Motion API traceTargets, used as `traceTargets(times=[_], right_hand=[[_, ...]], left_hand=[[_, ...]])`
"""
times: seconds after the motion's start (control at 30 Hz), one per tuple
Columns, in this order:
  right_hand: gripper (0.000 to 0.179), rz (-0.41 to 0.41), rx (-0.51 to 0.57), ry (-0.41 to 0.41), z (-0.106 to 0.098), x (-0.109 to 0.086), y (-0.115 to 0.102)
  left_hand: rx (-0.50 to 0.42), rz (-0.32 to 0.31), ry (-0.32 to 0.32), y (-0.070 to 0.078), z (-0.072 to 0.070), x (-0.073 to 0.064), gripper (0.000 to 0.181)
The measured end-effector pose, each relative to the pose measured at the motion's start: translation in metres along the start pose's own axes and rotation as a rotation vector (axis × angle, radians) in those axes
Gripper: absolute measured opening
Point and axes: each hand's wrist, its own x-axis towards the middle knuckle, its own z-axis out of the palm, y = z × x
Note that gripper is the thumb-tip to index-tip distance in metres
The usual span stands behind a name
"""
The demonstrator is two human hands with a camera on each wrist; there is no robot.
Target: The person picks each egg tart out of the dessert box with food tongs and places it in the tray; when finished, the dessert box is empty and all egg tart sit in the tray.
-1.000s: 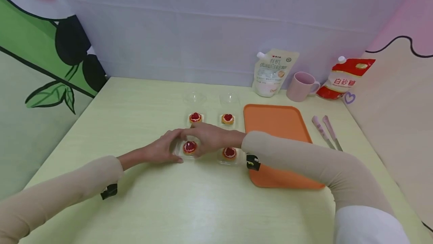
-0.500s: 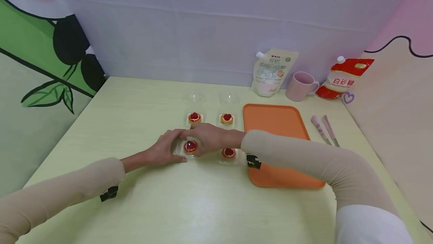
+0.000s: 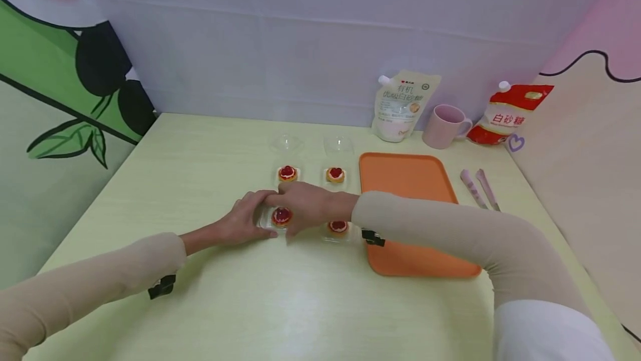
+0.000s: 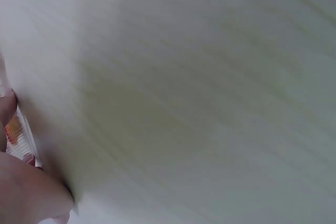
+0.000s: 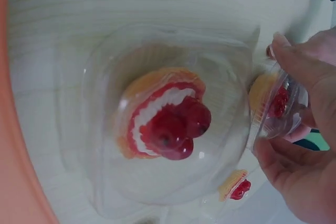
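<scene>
In the head view, a red-topped fruit tart point(image 3: 281, 216) sits inside a clear plastic box at the front left of a group of tarts. My left hand point(image 3: 243, 223) holds the box's left side, fingers and thumb curved about it. From the right, my right hand point(image 3: 306, 205) grips the same box, its fingers reaching over the far side. The right wrist view shows the fingers and thumb pinching the edges of the clear box point(image 5: 269, 124). Beside it, another tart point(image 5: 168, 124) lies under clear plastic. Only fingers and a sliver of box appear in the left wrist view.
Two more boxed tarts, left point(image 3: 287, 173) and right point(image 3: 335, 174), stand behind, with clear lids point(image 3: 339, 144) farther back. At right lie an orange tray point(image 3: 405, 174) and two pink-handled utensils point(image 3: 471, 183). Sugar pouches point(image 3: 400, 108) and a pink mug point(image 3: 443, 127) line the back.
My right thumb has come into sight at the near edge of the box, pointing toward me. Both hands otherwise stay at the same box, with only slight shifts.
</scene>
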Motion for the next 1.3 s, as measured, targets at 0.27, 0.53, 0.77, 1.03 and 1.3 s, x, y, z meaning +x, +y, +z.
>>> traceTargets(times=[0.27, 0.53, 0.77, 1.03, 1.3], right_hand=[[0.06, -0.02, -0.097, -0.006, 0.001, 0.003, -0.003], [0.072, 0.004, -0.036, -0.017, -0.003, 0.0, -0.002], [0.072, -0.006, 0.001, -0.015, -0.006, -0.001, -0.002], [0.056, -0.074, 0.041, 0.01, -0.011, 0.003, 0.007], [0.062, -0.09, 0.12, -0.024, -0.013, 0.006, 0.014]], left_hand=[[-0.007, -0.018, 0.003, 0.0, 0.001, 0.001, 0.08], [-0.006, -0.029, 0.003, 0.001, 0.0, 0.002, 0.08], [-0.002, -0.032, 0.013, 0.003, 0.0, 0.0, 0.081], [-0.019, -0.052, -0.004, 0.006, -0.003, 0.002, 0.077], [-0.017, -0.06, -0.012, 0.006, -0.003, 0.002, 0.077]])
